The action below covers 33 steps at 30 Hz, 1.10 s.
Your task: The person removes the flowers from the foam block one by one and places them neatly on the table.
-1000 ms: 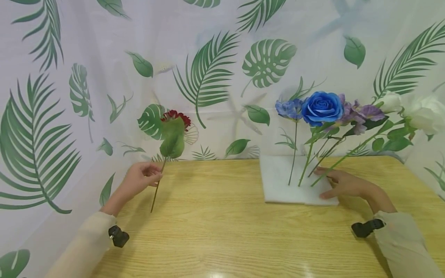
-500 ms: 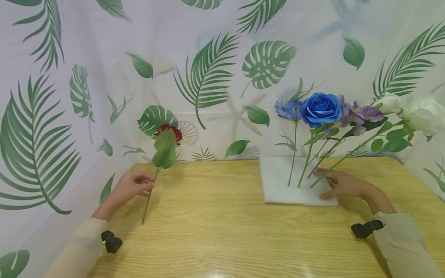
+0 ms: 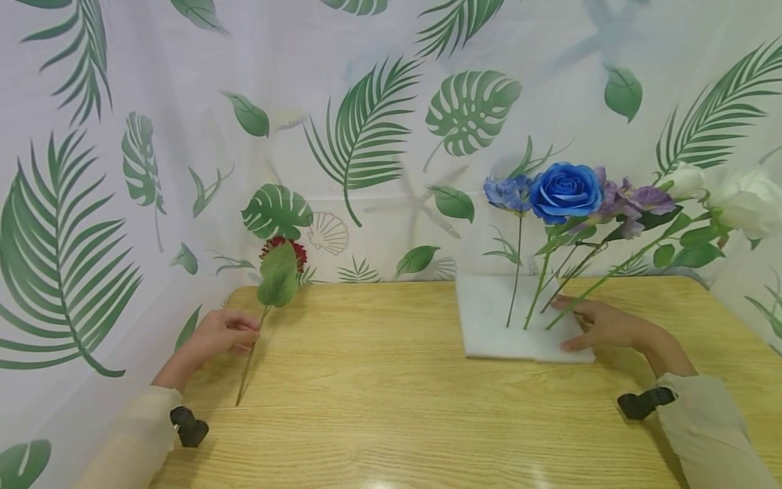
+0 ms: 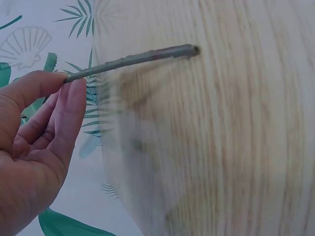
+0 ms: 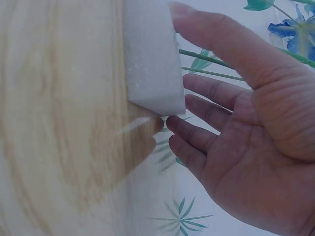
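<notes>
In the head view my left hand (image 3: 220, 334) pinches the thin stem of a red artificial flower (image 3: 287, 252) between thumb and fingertips. A broad green leaf (image 3: 278, 280) covers much of its bloom. The brown cut end of the stem (image 4: 182, 50) points toward the table in the left wrist view. At the right, my right hand (image 3: 611, 329) rests on the right part of a white foam block (image 3: 489, 339), thumb and fingers spread. Standing in this block are a small blue flower (image 3: 510, 193), a blue rose (image 3: 566, 193), a purple flower (image 3: 647, 199) and white roses (image 3: 750, 204).
The wood-grain table (image 3: 391, 407) runs back to a white leaf-print curtain (image 3: 379, 41) hanging behind and at the left. The white roses lean far out to the right, beyond the foam block and over the right forearm's side.
My left hand has moved left and toward me, lowering the red flower, whose stem end now sits nearer the table's front. The right hand and foam block have stayed put.
</notes>
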### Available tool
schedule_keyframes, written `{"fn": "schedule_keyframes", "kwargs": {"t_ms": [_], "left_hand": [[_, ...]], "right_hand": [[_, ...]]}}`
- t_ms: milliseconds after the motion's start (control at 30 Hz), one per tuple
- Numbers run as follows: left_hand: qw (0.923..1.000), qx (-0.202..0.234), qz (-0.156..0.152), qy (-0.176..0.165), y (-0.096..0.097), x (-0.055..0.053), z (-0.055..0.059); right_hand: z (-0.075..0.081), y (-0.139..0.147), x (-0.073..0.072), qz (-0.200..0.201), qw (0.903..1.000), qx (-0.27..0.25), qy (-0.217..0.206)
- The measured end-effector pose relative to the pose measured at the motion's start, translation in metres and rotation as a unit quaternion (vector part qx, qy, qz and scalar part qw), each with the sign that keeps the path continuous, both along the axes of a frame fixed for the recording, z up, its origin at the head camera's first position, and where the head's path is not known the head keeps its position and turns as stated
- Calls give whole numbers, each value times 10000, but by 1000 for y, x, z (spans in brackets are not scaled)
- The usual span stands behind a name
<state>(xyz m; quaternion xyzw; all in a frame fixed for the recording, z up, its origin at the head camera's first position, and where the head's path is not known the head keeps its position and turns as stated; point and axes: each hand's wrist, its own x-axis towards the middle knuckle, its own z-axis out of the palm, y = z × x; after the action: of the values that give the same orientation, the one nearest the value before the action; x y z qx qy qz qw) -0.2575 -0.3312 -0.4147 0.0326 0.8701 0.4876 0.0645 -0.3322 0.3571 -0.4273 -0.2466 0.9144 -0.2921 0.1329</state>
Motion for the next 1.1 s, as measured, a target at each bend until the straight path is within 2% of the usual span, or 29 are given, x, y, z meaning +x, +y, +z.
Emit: {"fn": "schedule_keyframes", "kwargs": {"t_ms": [300,500,1100], "left_hand": [[9991,-124,110,-388,-3,2,-4],[9983,-179,42,-560,-2,4,-5],[9959,-331,-42,-835,-9,2,-14]], "right_hand": [[0,1,0,34,10000,-38,53],[0,1,1,-14,10000,-29,61],[0,2,1,15,9999,-113,-9]]}}
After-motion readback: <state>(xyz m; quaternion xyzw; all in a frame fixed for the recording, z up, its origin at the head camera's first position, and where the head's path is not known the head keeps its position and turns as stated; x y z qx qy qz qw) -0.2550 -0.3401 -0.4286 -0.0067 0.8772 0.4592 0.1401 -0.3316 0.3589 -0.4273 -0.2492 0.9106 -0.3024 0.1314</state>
